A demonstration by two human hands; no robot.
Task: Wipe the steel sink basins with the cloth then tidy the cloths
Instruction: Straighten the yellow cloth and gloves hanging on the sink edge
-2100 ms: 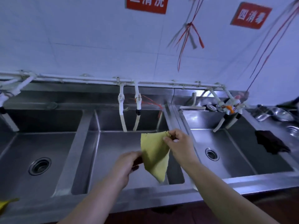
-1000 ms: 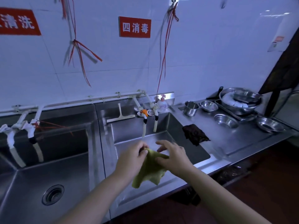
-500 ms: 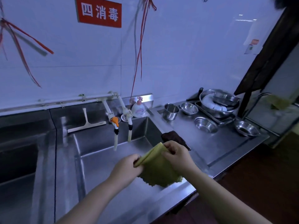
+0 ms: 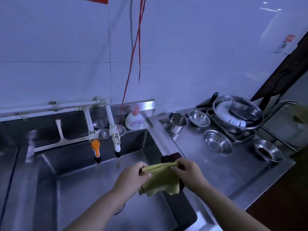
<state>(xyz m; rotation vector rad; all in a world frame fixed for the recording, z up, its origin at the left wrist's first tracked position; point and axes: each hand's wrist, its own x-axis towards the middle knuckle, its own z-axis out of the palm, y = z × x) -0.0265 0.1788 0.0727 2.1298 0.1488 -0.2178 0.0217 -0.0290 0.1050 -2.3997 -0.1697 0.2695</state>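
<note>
A folded yellow cloth [image 4: 160, 178] hangs above the right rim of the rightmost steel sink basin [image 4: 93, 189]. My left hand [image 4: 131, 176] pinches its top left corner and my right hand [image 4: 189, 172] pinches its top right corner, so the fold runs straight between them. A dark brown cloth [image 4: 170, 158] lies draped over the basin's right rim, mostly hidden behind the yellow cloth and my right hand.
Two white taps [image 4: 103, 130] hang over the basin, with a white squeegee [image 4: 56, 139] and a soap bottle [image 4: 134, 120] on the back ledge. On the steel counter [image 4: 216, 172] to the right stand several steel bowls [image 4: 217, 141] and a large basin of dishes [image 4: 238, 112].
The view has swung right from the middle basin to the rightmost one. My hands have folded the yellow cloth and carried it over the dark cloth on the rim.
</note>
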